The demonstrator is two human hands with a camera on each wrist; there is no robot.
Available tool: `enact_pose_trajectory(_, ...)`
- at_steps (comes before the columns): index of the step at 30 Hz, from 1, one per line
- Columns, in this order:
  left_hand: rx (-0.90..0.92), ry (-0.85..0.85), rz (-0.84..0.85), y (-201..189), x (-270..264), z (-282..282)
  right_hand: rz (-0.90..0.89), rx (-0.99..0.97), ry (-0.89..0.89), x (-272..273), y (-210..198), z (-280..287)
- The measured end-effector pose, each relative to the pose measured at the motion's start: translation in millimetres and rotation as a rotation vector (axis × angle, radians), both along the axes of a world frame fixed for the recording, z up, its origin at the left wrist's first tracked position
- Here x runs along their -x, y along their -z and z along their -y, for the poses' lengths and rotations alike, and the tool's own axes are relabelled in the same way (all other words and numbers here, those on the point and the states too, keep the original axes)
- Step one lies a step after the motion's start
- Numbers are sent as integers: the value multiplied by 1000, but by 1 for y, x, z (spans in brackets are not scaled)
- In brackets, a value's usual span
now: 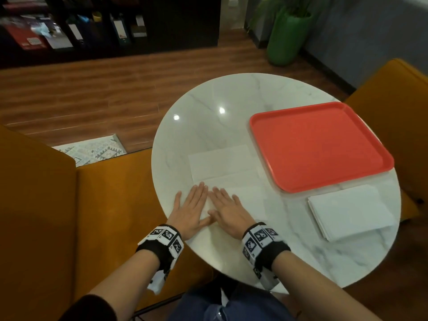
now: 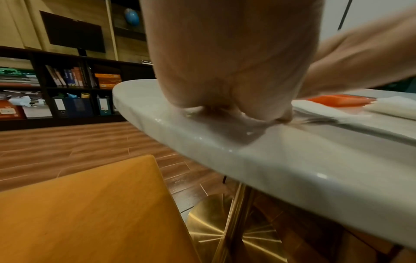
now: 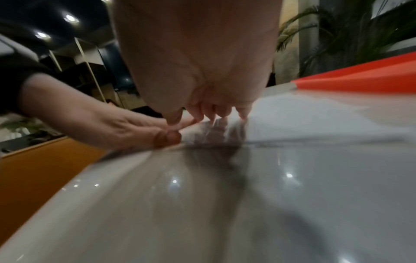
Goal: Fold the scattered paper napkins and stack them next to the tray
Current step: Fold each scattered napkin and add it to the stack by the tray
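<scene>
A white paper napkin (image 1: 243,195) lies flat near the front left of the round marble table (image 1: 203,126). My left hand (image 1: 191,208) and right hand (image 1: 228,209) lie side by side on its left part, palms down, fingers straight and pressing the paper. A second white napkin (image 1: 220,162) lies just beyond it. A stack of folded napkins (image 1: 349,210) sits below the red tray (image 1: 317,144), at its front edge. In the right wrist view my right fingertips (image 3: 243,113) touch the napkin (image 3: 315,121) and my left hand (image 3: 112,128) lies beside them.
Orange chairs (image 1: 104,205) stand to the left and behind the tray (image 1: 393,89). A green planter (image 1: 287,35) and dark bookshelves (image 1: 92,26) stand beyond on the wooden floor. The far left of the table top is bare marble. The table's brass pedestal (image 2: 234,222) shows below.
</scene>
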State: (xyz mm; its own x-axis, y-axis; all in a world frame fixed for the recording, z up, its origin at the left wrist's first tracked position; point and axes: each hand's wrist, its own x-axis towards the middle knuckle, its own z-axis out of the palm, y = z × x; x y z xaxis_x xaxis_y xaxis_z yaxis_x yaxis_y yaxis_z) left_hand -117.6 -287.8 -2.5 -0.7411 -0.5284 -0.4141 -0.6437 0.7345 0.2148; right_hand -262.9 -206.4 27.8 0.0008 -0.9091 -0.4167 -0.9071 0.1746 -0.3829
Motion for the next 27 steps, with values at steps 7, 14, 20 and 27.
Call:
enact_pose_trajectory(7, -51, -1, -5, 3, -1, 4, -91, -61, 279, 62, 13, -41)
enact_pose_trajectory(14, 95, -74, -80, -13, 5, -1, -116, -80, 344, 76, 18, -54)
enact_pose_trajectory(20, 16, -374, -246, -29, 19, 9, -115, -106, 361, 74, 19, -51)
enact_pose_trajectory(27, -101, -445, -148, -38, 29, 17, -104, -90, 354, 74, 19, -51)
